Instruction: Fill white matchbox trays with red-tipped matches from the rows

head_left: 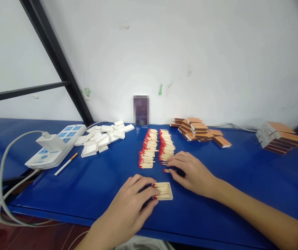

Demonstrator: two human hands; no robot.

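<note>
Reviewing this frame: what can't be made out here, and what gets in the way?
All in the head view:
Left end of the white tray: covered by fingers of the left hand.
Whether the right hand grips any match: its own fingers hide the contact.
Exact count in the left row of matches: sticks overlap, too small.
Content of the dark rectangle: pixelated.
Print on the orange matchboxes: too small.

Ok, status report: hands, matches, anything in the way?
Left hand touching tray, matches inside. Right hand at loose matches, near end of right row. Cigarette and power strip off left, seemingly out of the way.
</note>
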